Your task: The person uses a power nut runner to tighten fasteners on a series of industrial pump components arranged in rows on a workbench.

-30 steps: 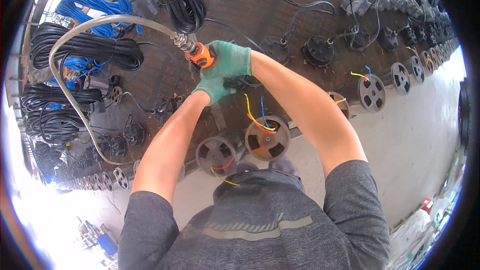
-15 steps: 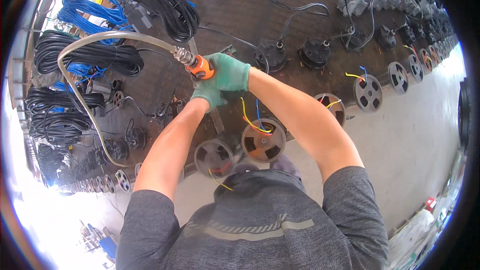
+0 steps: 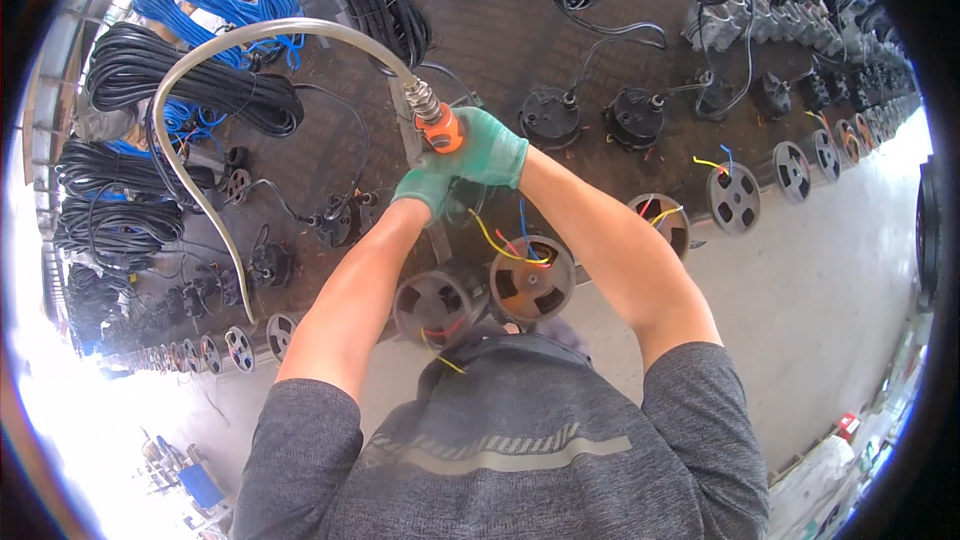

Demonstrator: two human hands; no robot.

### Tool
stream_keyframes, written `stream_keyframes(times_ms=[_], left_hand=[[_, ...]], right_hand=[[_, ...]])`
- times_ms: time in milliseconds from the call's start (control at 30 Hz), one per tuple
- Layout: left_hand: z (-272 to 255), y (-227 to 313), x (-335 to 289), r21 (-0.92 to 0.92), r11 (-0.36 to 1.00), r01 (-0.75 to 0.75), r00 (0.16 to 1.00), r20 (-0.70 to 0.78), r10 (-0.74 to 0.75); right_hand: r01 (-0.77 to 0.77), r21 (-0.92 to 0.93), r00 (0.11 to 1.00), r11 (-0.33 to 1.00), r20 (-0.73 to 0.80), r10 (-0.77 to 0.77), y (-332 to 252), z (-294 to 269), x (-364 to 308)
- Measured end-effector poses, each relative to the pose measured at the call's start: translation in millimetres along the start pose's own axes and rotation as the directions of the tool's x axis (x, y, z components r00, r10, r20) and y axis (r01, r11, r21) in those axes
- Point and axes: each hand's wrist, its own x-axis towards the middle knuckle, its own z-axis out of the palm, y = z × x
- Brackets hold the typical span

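My right hand (image 3: 490,147), in a green glove, is closed round an orange air-powered tool (image 3: 441,130). A metal coupling on its top joins a pale, clear hose (image 3: 262,28) that arcs to the left. Close below and left of it, my gloved left hand (image 3: 427,186) is curled by the tool's lower end; its fingers and whatever they hold are hidden. Nearest my wrists is a round grey motor end (image 3: 532,302) with yellow, red and blue wires, beside another round grey end (image 3: 430,312) with a yellow wire.
Black cable coils (image 3: 195,80) and blue cable coils (image 3: 190,0) lie at the left on the dark bench (image 3: 480,15). Round black covers (image 3: 549,118) with cables sit beyond my hands. A row of slotted grey discs (image 3: 734,198) runs along the near edge.
The whole view has shifted a little. My hands and the tool appear slightly further right, and the hose now arcs higher. Both hands stay together at the tool.
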Motion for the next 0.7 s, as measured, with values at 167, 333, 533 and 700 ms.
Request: stream_keyframes(times_ms=[167, 333, 533, 700], left_hand=[[7.0, -23.1, 17.9, -0.381, 0.924, -0.034, 0.999, 0.015, 0.042], [3.2, -34.3, 21.9, -0.435, 0.9, -0.019, 0.987, 0.136, 0.086], [-7.1, -6.9, -12.8, 0.654, 0.726, -0.214, 0.964, 0.021, 0.265], [-11.0, 12.4, -30.7, 0.7, 0.687, -0.196, 0.973, 0.052, 0.225]], right_hand=[[-0.034, -0.124, 0.996, 0.992, -0.082, 0.024, -10.4, 9.3, -6.8], [-0.062, -0.008, 0.987, 0.998, -0.152, 0.06, -6.3, 24.4, -6.6], [-0.061, 0.057, 0.962, 0.996, -0.262, 0.074, -1.2, 36.4, -8.3], [-0.084, 0.102, 0.947, 0.991, -0.301, 0.112, -3.2, 42.1, -12.5]])
